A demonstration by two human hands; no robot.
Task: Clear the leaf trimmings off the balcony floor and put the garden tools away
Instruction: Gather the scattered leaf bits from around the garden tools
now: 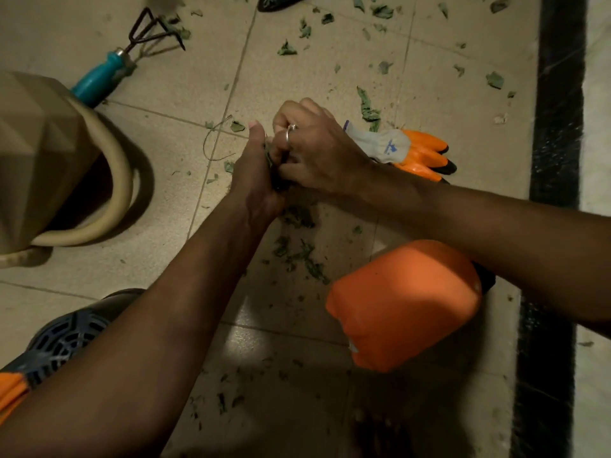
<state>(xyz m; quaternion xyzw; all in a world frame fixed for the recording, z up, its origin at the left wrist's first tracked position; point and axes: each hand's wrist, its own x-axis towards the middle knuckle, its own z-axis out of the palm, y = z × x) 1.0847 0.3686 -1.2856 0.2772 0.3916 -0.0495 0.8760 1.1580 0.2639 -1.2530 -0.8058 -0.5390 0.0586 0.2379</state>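
Green leaf trimmings (299,256) lie scattered over the beige tiled floor (185,94). My left hand (254,173) is cupped upright in the middle of the view and holds a bunch of trimmings against its palm. My right hand (314,150), with a ring on one finger, has its fingers curled and pinches trimmings into the left palm. A hand rake (112,66) with a teal handle and dark prongs lies at the upper left. Orange and grey garden gloves (410,148) lie just behind my right hand.
A beige faceted watering can (49,153) with a looped handle stands at the left. An orange-clad knee (403,305) is at lower right, a dark blue perforated shoe (66,338) at lower left. A black strip (555,127) runs along the right side. A thin wire loop (211,143) lies on the tiles.
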